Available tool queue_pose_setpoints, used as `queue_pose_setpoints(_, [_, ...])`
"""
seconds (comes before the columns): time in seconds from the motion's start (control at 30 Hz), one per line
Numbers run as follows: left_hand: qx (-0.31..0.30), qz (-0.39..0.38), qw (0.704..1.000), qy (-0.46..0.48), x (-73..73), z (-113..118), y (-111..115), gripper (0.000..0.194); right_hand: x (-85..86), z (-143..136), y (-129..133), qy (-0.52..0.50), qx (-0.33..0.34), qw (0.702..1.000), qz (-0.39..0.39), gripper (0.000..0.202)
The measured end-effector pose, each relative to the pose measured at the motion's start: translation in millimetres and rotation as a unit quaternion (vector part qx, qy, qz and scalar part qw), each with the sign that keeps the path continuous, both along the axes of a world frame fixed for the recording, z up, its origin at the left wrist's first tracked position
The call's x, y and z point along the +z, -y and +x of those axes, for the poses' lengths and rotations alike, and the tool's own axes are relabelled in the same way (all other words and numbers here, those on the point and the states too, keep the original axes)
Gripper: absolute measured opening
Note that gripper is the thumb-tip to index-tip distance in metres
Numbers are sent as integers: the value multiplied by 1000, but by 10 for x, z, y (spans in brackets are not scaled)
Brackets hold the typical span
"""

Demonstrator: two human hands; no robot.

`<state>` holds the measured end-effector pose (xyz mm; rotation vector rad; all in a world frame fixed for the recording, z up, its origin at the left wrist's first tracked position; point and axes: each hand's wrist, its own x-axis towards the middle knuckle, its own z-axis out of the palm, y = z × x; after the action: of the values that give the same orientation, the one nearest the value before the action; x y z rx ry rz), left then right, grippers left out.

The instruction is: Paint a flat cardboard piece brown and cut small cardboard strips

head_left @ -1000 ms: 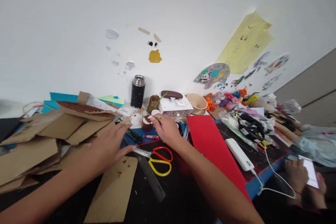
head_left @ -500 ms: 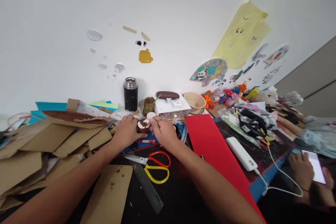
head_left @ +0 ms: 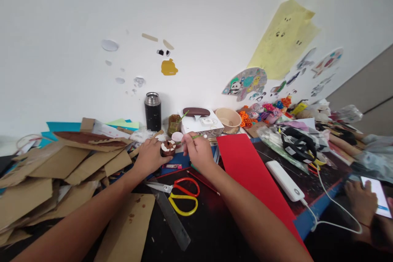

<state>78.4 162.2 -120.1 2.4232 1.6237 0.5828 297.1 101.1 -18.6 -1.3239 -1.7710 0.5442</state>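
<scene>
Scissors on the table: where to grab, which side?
Likely the red and yellow handle loops, from the right: the scissors lie flat, loops spread on that side, while the blades point left toward the left forearm.

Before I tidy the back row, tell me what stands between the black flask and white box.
In the head view, a greenish-brown jar stands between the black flask and white box, a green stick slanting toward the box.
</scene>
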Motion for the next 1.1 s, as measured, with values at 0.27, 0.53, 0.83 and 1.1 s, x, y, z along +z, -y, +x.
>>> queue_pose_setpoints(0.27, [-2,5,1000,-1,19,-19,-13,56,-176,33,-70,-266,-13,958,-104,59])
queue_pose_setpoints(0.53, [0,0,1000,-28,18,-23,-26,61,-355,-8,-91,-321,-38,939,-119,66])
queue_pose_setpoints(0.83, [-7,-8,999,-45,68,-35,-24,54,-176,37,24,-141,-20,988,-60,57])
queue_pose_setpoints(1.1, [-13,-4,999,-43,60,-50,-41,53,-183,9,51,-66,29,996,-60,42])
